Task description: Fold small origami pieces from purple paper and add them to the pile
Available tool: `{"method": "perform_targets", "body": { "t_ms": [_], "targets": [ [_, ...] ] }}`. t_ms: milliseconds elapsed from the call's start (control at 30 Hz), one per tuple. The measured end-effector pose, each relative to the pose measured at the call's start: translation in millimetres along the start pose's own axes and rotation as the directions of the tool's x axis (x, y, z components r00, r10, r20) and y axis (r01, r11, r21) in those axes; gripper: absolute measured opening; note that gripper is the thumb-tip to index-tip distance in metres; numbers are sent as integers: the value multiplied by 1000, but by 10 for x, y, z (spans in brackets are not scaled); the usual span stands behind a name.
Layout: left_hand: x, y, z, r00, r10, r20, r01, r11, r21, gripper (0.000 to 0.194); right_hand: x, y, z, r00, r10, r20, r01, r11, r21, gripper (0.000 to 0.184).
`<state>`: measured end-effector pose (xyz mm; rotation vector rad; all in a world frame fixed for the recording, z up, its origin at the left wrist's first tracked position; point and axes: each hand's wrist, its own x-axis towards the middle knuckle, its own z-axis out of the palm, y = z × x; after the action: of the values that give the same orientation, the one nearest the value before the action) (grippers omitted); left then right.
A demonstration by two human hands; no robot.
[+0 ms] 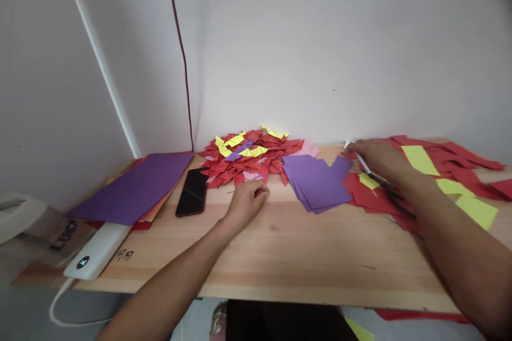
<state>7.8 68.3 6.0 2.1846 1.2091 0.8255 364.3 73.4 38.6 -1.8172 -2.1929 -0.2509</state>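
My left hand (246, 203) rests on the wooden table with its fingers curled in loosely, and nothing shows in them. Just behind it lies a heap of small folded paper pieces (256, 162), mostly red with some yellow, purple and pink. My right hand (374, 155) reaches to the back of the table, fingertips together at a small white piece (349, 144) whose kind I cannot make out. Scissors (378, 178) with dark handles lie under that hand, partly hidden by it. Between my hands is a stack of purple paper squares (316, 184).
Red paper strips (460, 154) and yellow paper pieces (476, 210) spread across the right side. A black phone (192, 192) lies left of the heap. Large purple sheets (136, 189) and a white power bank (98, 250) with a cable are farther left. A wall stands behind.
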Motion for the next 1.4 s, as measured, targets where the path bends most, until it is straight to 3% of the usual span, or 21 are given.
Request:
{"method": "perform_targets", "body": {
  "t_ms": [67,133,267,367,433,500,567,667,933,1233,1400],
  "targets": [
    [-19,-4,8,1000,8,-7,-8,1000,-9,11,34,95,76,982,133,135,-122,989,-84,27],
    [-31,5,21,1000,26,-10,-26,1000,-14,11,77,162,120,954,195,226,-175,979,-105,30],
    [-35,11,35,999,52,10,-52,999,-14,11,132,72,38,952,187,241,-155,977,-144,37],
    [-29,-7,28,998,64,28,-64,998,-6,11,125,-285,-87,961,54,270,-53,999,-11,33],
    [-25,-20,24,996,85,40,-85,996,-5,11,84,-610,-128,924,29,382,-64,995,81,42],
    [-22,-29,24,994,96,48,-95,995,-8,12,15,-922,-123,877,16,481,-32,999,26,49],
    [-20,-34,27,994,93,50,-93,996,-11,12,-65,-1163,-91,876,18,482,17,997,-69,55],
    [-18,-34,32,994,92,51,-91,996,-16,12,-166,-1358,-53,873,29,486,54,986,-156,48],
    [-11,-25,38,994,102,44,-100,994,-37,13,-208,-1358,31,874,31,485,90,970,-224,29],
    [-3,-52,47,993,107,46,-106,994,-14,12,-138,-1498,-152,842,94,531,31,974,-222,34],
    [-8,-33,37,994,97,51,-97,995,-2,12,-124,-1375,19,864,40,501,52,984,-169,29]
  ]
}}
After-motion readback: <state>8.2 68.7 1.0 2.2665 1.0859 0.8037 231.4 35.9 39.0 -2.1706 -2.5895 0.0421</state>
